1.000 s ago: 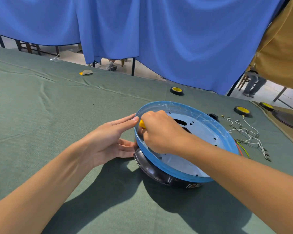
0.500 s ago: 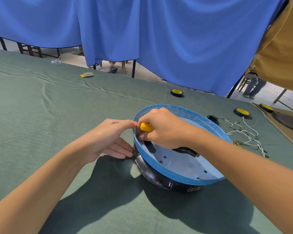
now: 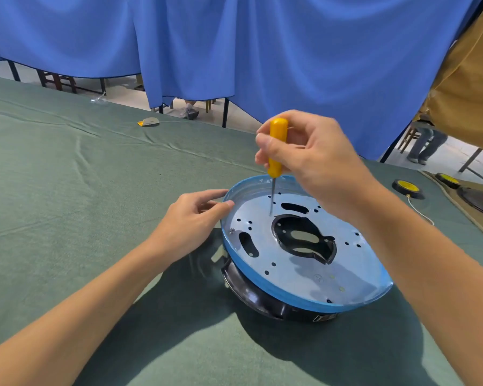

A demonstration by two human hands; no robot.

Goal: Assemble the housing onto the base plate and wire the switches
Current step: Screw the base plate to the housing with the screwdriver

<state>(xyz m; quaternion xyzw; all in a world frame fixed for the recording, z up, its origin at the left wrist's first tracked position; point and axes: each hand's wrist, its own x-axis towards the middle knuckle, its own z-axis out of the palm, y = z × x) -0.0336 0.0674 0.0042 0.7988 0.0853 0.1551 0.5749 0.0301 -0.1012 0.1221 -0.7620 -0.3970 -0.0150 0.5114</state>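
Green cloth (image 3: 67,190) covered the table; just right of the left hand (image 3: 190,221) sat the round metal base plate (image 3: 299,274), on top of the black housing (image 3: 251,293); it looked stiff, light and slippery, so its blue rim seemed the best hold; the right hand (image 3: 313,160) gripped a yellow screwdriver (image 3: 273,169), tip down below its fingers; the left hand's loose fingers touched the rim; a tiny screw (image 3: 231,231) lay beside them.

Blue-rimmed silver base plate (image 3: 299,263) sits tilted atop black housing (image 3: 251,295).

screwdriver (image 3: 277,147) now raised, upright
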